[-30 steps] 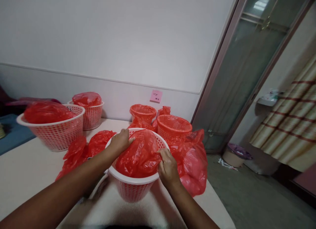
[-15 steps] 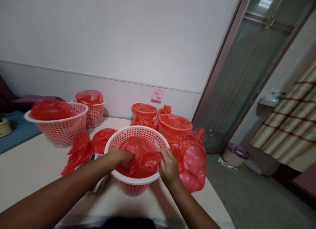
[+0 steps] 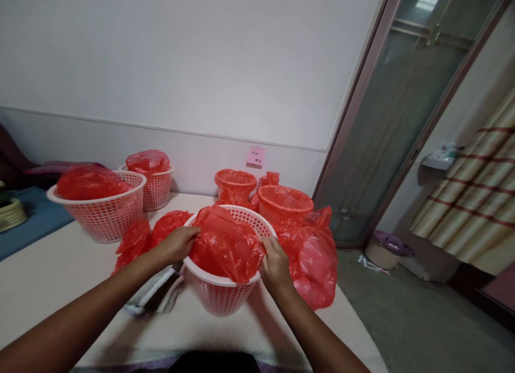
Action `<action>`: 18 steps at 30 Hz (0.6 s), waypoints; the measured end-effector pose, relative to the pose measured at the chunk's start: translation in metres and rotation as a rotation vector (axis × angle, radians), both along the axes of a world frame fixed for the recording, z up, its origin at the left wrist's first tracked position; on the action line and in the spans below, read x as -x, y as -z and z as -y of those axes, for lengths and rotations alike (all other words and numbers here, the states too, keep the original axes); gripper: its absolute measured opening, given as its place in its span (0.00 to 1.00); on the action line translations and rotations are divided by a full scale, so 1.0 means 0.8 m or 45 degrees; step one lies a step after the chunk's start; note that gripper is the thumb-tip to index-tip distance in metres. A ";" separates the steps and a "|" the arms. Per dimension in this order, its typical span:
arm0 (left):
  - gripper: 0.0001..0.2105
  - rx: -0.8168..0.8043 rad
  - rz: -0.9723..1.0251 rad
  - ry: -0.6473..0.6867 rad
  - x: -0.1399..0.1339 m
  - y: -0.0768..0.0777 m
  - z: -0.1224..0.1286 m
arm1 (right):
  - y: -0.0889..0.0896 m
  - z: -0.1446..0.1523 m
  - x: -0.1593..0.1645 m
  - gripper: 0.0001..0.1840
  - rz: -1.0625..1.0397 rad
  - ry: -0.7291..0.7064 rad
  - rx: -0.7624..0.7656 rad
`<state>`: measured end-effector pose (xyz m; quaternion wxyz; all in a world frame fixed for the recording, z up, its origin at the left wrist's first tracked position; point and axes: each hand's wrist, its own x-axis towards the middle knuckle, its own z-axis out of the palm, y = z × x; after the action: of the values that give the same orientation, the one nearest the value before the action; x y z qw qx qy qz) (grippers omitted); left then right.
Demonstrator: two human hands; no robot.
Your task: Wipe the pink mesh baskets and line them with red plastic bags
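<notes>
A red plastic bag (image 3: 227, 241) lies bunched inside a white perforated basket (image 3: 225, 300) in front of me, rising over its rim. My left hand (image 3: 179, 245) pinches the bag's edge at the basket's left rim. On the opposite side, my right hand (image 3: 276, 261) grips the bag near the right rim. Between both hands the film is spread out. Just left of the basket, partly under my left forearm, is a dark and grey striped item (image 3: 155, 292) that I cannot name.
At left stand two white baskets, a large one (image 3: 102, 214) and a smaller one (image 3: 156, 190), holding red bags. Bag-covered baskets (image 3: 285, 198) (image 3: 236, 182) stand behind right, beside a bulging red bag (image 3: 314, 260). A pink note (image 3: 255, 156) is on the wall.
My left hand has come up out of the basket to its left rim, pulling the bag's edge with it. The bag is spread wider and higher. My right hand stays near the right rim.
</notes>
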<state>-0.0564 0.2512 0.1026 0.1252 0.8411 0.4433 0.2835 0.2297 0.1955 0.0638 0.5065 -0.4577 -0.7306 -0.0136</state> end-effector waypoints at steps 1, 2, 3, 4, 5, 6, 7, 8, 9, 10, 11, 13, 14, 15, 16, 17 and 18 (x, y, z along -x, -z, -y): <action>0.10 -0.022 0.049 -0.005 0.005 0.007 0.000 | -0.001 -0.002 0.003 0.17 -0.010 0.008 -0.012; 0.09 -0.044 0.096 -0.004 0.008 0.012 0.000 | -0.002 -0.003 0.005 0.17 -0.017 0.018 -0.021; 0.09 -0.067 0.138 -0.002 0.011 0.017 0.000 | -0.003 -0.003 0.005 0.16 -0.027 0.024 -0.028; 0.09 -0.089 0.175 0.003 0.013 0.021 0.001 | -0.005 -0.003 0.004 0.15 -0.036 0.029 -0.034; 0.09 -0.104 0.205 0.015 0.015 0.023 0.003 | -0.006 -0.002 0.001 0.14 -0.041 0.032 -0.040; 0.08 -0.114 0.228 0.031 0.016 0.025 0.005 | -0.007 -0.002 -0.002 0.14 -0.037 0.034 -0.046; 0.08 -0.123 0.247 0.045 0.018 0.027 0.008 | -0.009 0.000 -0.006 0.13 -0.024 0.037 -0.048; 0.08 -0.131 0.262 0.055 0.018 0.028 0.011 | -0.010 0.001 -0.010 0.13 -0.006 0.043 -0.045; 0.08 -0.141 0.273 0.062 0.019 0.030 0.015 | -0.011 0.001 -0.014 0.13 0.014 0.058 -0.037; 0.09 -0.153 0.281 0.064 0.020 0.032 0.019 | -0.012 0.001 -0.018 0.14 0.033 0.078 -0.022; 0.09 -0.167 0.285 0.065 0.020 0.034 0.023 | -0.012 0.001 -0.022 0.15 0.048 0.104 0.001; 0.10 -0.198 0.287 0.061 0.021 0.038 0.033 | -0.012 0.000 -0.030 0.16 0.058 0.167 0.059; 0.10 -0.214 0.285 0.058 0.022 0.041 0.039 | -0.011 0.000 -0.034 0.17 0.053 0.194 0.095; 0.10 -0.230 0.282 0.055 0.023 0.043 0.045 | -0.010 0.000 -0.037 0.17 0.041 0.215 0.134; 0.10 -0.247 0.278 0.052 0.024 0.045 0.051 | -0.009 0.000 -0.040 0.17 0.018 0.234 0.177; 0.10 -0.262 0.273 0.050 0.025 0.047 0.057 | -0.008 0.000 -0.043 0.17 -0.016 0.248 0.222; 0.10 -0.277 0.267 0.049 0.026 0.048 0.063 | -0.006 0.001 -0.045 0.17 -0.053 0.247 0.270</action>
<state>-0.0774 0.2007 0.0644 0.0843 0.8238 0.3784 0.4136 0.2655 0.1944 0.0689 0.4666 -0.5771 -0.6698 0.0241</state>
